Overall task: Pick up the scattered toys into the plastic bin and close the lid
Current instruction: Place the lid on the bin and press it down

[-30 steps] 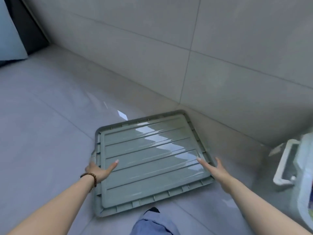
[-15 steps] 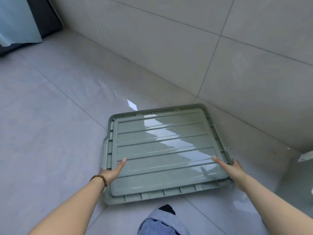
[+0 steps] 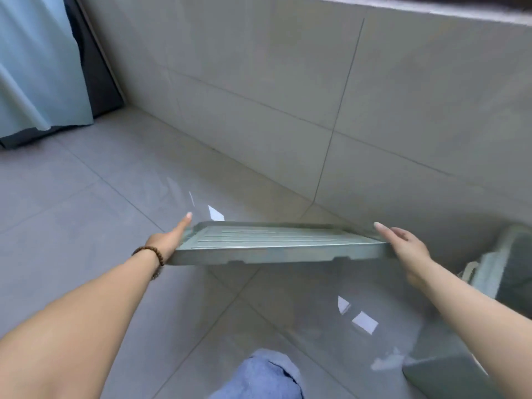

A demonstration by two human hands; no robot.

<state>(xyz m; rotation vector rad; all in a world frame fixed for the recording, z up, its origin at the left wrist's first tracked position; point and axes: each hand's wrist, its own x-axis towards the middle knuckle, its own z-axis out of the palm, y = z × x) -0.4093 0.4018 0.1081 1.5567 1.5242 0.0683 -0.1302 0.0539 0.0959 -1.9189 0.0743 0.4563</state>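
The grey-green ribbed lid [image 3: 273, 243] is held up off the floor, nearly level, seen almost edge-on. My left hand [image 3: 169, 239] grips its left edge, index finger stretched along the rim. My right hand [image 3: 404, 244] grips its right edge, with fingers under it and the thumb on top. The pale plastic bin [image 3: 509, 263] shows at the right edge of the view, with a white latch handle [image 3: 470, 272] on its side. No toys are in sight.
A tiled wall [image 3: 288, 96] rises just beyond the lid. A light blue curtain [image 3: 37, 61] hangs at the far left over a dark frame. Glossy grey floor tiles [image 3: 86, 211] spread all around. My knee in blue cloth [image 3: 259, 375] is at the bottom.
Both hands have lifted the lid from the floor to a raised, level position. The view swung right, bringing the bin back into sight at the right edge.
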